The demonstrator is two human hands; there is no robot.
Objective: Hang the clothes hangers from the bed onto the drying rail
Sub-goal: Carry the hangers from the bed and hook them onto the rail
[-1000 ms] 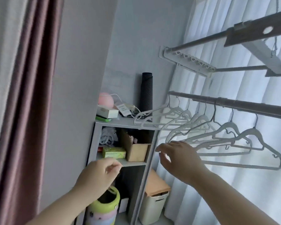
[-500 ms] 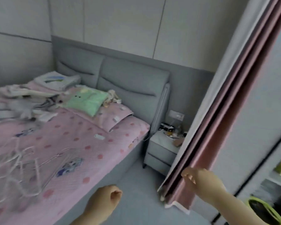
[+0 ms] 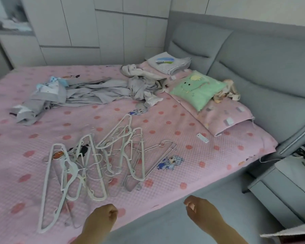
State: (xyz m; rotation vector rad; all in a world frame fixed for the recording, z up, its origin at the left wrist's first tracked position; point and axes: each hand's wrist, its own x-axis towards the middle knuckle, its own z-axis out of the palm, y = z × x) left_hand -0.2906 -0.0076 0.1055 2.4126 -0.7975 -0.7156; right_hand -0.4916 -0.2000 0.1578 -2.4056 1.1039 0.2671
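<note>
Several white clothes hangers (image 3: pixel 95 166) lie in a tangled pile on the pink dotted bed (image 3: pixel 201 152), towards its near edge. My left hand (image 3: pixel 101 220) hovers over the bed's near edge, just below the pile, fingers curled into a fist that holds nothing. My right hand (image 3: pixel 202 211) is off the bed's side, over the grey floor, with loosely curled fingers and nothing in it. Neither hand touches a hanger. The drying rail is out of view.
Crumpled grey clothes (image 3: pixel 88 92) lie across the far half of the bed. A green pillow (image 3: pixel 198 91) and folded laundry (image 3: pixel 169 63) sit by the grey headboard (image 3: pixel 253 55). A small white remote (image 3: pixel 202 137) lies on the sheet. A grey nightstand (image 3: pixel 285 184) stands at the right.
The view has swung from the drying rail with its hung hangers, past the curtain, round to the bed. Both hands have dropped low and still hold nothing.
</note>
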